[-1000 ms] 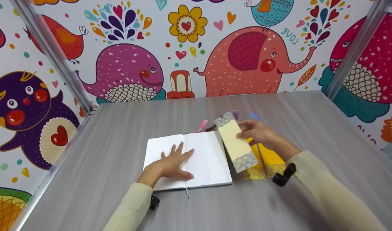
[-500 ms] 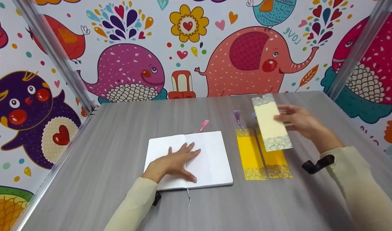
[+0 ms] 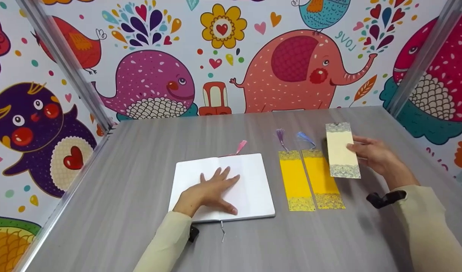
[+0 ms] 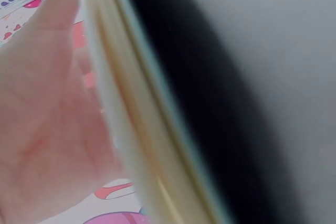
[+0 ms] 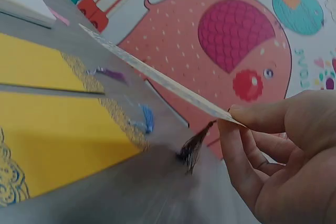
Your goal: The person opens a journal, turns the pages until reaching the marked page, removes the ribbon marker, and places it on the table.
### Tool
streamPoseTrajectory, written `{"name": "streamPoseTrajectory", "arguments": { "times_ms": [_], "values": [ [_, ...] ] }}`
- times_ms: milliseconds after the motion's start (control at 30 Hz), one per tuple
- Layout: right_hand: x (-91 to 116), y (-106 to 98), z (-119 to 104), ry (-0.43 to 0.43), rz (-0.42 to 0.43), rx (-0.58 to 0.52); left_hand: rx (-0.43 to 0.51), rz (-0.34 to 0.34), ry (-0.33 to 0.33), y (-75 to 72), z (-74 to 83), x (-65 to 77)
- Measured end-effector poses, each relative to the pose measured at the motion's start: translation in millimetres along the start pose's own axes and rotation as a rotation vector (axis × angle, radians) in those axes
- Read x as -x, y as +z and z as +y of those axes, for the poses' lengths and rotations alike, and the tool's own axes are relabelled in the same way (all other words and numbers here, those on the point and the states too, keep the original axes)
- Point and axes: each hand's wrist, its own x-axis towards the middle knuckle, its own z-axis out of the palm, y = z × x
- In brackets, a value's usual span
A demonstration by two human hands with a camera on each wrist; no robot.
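Note:
My left hand [image 3: 210, 194] rests with spread fingers on the white pages of an open notebook [image 3: 250, 189]. In the left wrist view, the notebook's page edges [image 4: 142, 114] are close and blurred beside the palm [image 4: 47, 124]. At the right, my right hand [image 3: 378, 158] pinches a cream bookmark [image 3: 339, 149] with patterned grey ends by its right edge, raised above the table. The right wrist view shows it edge-on between thumb and fingers, a dark tassel [image 5: 197, 148] hanging below. Two yellow bookmarks [image 3: 296, 179] lie side by side between notebook and right hand.
Purple [image 3: 281, 138] and blue tassels [image 3: 306, 139] extend from the yellow bookmarks' far ends. A pink tassel [image 3: 241, 146] sticks out behind the notebook, and a thin ribbon [image 3: 222, 231] hangs from its near edge. Cartoon-printed walls [image 3: 216, 75] bound the grey table [image 3: 132, 189].
My right hand has carried the cream bookmark rightward from beside the notebook, past the yellow bookmarks, and lowered it lately. The left hand stays on the pages, shifting slightly right.

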Motion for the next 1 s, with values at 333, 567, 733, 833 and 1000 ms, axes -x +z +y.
{"name": "streamPoseTrajectory", "arguments": {
  "times_ms": [333,567,733,833,1000],
  "values": [
    [-3.8,-21.2,41.3,0.099,-0.024,-0.117,0.035,-0.014,-0.025,0.7,1.2,-1.6],
    [2.2,-18.1,49.4,0.07,0.032,0.254,0.051,-0.013,-0.024,-0.1,0.2,-0.2],
    [10.4,-9.5,48.9,0.066,0.073,0.385,0.053,-0.011,-0.025,0.4,-0.5,0.0],
    [14.2,-6.7,48.1,0.056,0.103,0.412,0.052,-0.011,-0.028,0.9,-0.9,-0.7],
    [14.7,-7.9,38.8,0.044,0.137,0.347,0.056,-0.014,-0.026,0.8,-1.6,-1.2]
  ]
}}
